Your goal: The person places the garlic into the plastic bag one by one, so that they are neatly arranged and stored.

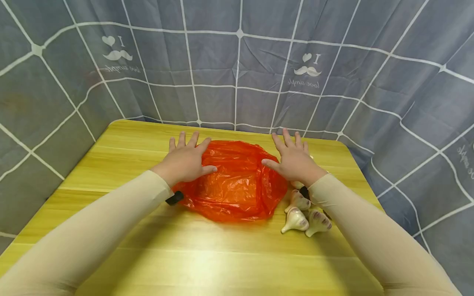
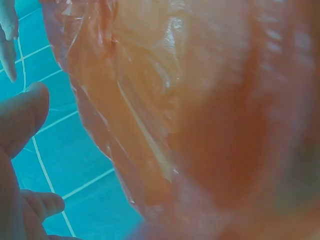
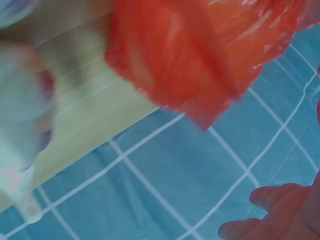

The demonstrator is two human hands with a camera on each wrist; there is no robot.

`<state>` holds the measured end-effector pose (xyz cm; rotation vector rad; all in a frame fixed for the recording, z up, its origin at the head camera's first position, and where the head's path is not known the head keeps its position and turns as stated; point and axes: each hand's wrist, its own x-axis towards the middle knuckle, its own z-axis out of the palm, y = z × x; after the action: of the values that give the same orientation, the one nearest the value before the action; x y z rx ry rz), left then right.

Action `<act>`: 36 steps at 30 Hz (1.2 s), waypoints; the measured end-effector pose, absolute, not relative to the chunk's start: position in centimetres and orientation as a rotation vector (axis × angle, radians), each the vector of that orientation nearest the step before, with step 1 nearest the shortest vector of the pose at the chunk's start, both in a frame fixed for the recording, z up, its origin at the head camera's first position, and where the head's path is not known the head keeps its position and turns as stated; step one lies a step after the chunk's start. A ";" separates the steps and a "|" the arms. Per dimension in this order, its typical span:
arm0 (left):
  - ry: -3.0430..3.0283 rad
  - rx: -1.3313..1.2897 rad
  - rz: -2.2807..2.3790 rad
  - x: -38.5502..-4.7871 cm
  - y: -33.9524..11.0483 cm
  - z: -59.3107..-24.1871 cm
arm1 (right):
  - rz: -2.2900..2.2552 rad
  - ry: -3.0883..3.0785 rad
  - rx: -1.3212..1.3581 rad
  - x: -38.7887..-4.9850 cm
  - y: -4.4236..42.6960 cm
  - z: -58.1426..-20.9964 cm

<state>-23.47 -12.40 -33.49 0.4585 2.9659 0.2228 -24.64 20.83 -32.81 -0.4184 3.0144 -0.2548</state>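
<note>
A crumpled red plastic bag [image 1: 233, 185] lies spread on the wooden table, thin enough that the wood tints through. Over its left edge my left hand [image 1: 185, 161] is held with fingers spread and nothing in its grasp. My right hand [image 1: 295, 159] hovers over the bag's right edge, fingers likewise splayed and holding nothing. Several garlic bulbs [image 1: 296, 219] sit right of the bag, beneath and beside my right wrist, which partly hides some of them. In the right wrist view, a blurred garlic bulb [image 3: 22, 120] shows at the left, apart from the bag [image 3: 175, 55].
The yellow wood-grain table [image 1: 200, 263] has rounded far corners. A grey curtain [image 1: 211, 57] with white grid lines hangs right behind the far edge and along both sides. A black wrist strap [image 1: 175, 198] shows at my left cuff.
</note>
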 end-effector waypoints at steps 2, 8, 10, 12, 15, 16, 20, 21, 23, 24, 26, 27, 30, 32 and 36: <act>2.954 0.457 0.221 -23.4 -12.8 -33.6 | -0.272 3.011 -0.410 -24.7 21.7 -32.7; 2.926 0.437 0.207 -23.2 -13.9 -33.9 | -0.289 2.992 -0.375 -24.4 24.4 -32.7; 2.921 0.434 0.204 -23.1 -14.1 -34.0 | -0.282 2.987 -0.367 -24.3 25.4 -32.7; 2.914 0.435 0.199 -23.0 -14.3 -34.0 | -0.293 2.978 -0.370 -24.2 26.4 -32.6; 2.907 0.445 0.199 -22.8 -14.5 -34.2 | -0.310 2.957 -0.373 -24.1 27.8 -32.6; 2.906 0.448 0.196 -22.8 -14.6 -34.2 | -0.318 2.951 -0.375 -24.0 28.3 -32.6; 2.899 0.451 0.197 -22.5 -15.0 -34.5 | -0.333 2.926 -0.369 -23.8 30.0 -32.8; 2.894 0.448 0.198 -22.5 -15.2 -34.6 | -0.341 2.916 -0.362 -23.7 30.4 -32.9; 2.885 0.447 0.206 -22.4 -15.5 -34.8 | -0.353 2.900 -0.360 -23.4 31.3 -33.0; 2.882 0.448 0.212 -22.4 -15.6 -34.9 | -0.359 2.891 -0.362 -23.2 31.8 -33.1; 2.874 0.445 0.234 -22.4 -15.8 -35.1 | -0.372 2.875 -0.370 -22.9 32.7 -33.3; 2.872 0.441 0.243 -22.4 -16.0 -35.2 | -0.382 2.870 -0.376 -22.7 33.2 -33.4; 2.862 0.427 0.280 -22.4 -16.4 -35.4 | -0.407 2.854 -0.389 -22.3 34.4 -33.9; 2.853 0.419 0.299 -22.4 -16.7 -35.6 | -0.428 2.844 -0.389 -22.1 35.1 -34.2; 2.845 0.423 0.316 -22.4 -17.0 -36.1 | -0.450 2.833 -0.383 -22.0 36.1 -34.8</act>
<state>-22.40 -16.99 -36.06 0.4227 2.8454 0.3156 -21.98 36.13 -34.83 -0.3830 2.8332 -0.4499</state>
